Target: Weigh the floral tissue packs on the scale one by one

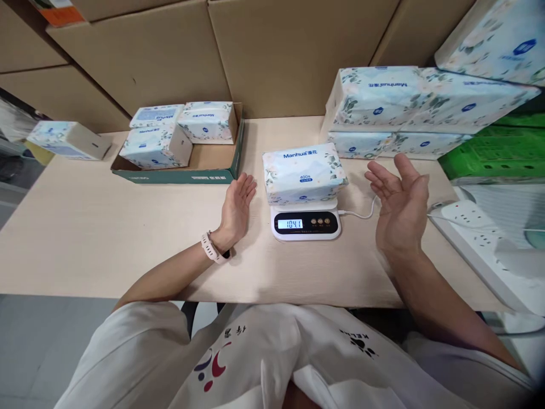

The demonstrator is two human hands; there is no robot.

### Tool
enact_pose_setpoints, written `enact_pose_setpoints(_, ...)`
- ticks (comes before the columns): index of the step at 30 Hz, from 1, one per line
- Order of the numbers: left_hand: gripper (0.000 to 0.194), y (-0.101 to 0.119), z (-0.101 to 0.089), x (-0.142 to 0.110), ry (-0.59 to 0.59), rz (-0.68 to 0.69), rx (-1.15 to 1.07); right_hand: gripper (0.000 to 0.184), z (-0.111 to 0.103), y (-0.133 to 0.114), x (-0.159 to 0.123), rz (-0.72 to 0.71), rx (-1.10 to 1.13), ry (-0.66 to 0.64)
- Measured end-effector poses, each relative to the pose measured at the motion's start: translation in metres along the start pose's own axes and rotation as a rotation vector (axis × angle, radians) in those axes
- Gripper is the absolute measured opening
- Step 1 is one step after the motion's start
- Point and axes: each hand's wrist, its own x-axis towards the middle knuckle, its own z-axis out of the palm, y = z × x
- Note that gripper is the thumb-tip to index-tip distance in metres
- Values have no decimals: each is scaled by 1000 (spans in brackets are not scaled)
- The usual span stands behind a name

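A floral tissue pack [305, 173] marked Manhua lies on a small white digital scale [305, 234], whose lit display reads about 104.1. To the left of the pack, my left hand [237, 210] rests at the table with its palm turned toward it, fingers stretched and holding nothing. On the other side my right hand [400, 207] is raised, palm up and fingers apart, touching neither pack nor scale. A green shallow carton [213, 175] beyond my left hand holds 3 similar packs [155, 146], with bare cardboard showing at its front right.
Wrapped tissue packs [378, 102] are stacked at the back right, beside a green crate [485, 150]. One pack [68, 139] sits at the table's far left corner. A white cable [361, 216] runs from the scale toward a power strip [472, 227]. Large cardboard boxes [289, 57] wall the back.
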Motion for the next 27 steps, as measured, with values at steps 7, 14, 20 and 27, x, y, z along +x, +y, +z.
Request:
enact_pose_setpoints(7, 55, 1, 3, 0, 28, -17, -25, 72, 2, 2, 1, 10, 2, 2)
enact_pose_setpoints(14, 56, -2, 1, 0, 7, 13, -2, 71, 2, 1, -1, 28, 27, -17)
enact_pose_setpoints(20, 56, -2, 0, 0, 2, 17, 15, 70, 1, 0, -2, 12, 39, -27)
enact_pose_setpoints(27, 56, -4, -2, 2, -8, 28, 21, 69, 1, -1, -2, 5, 45, -34)
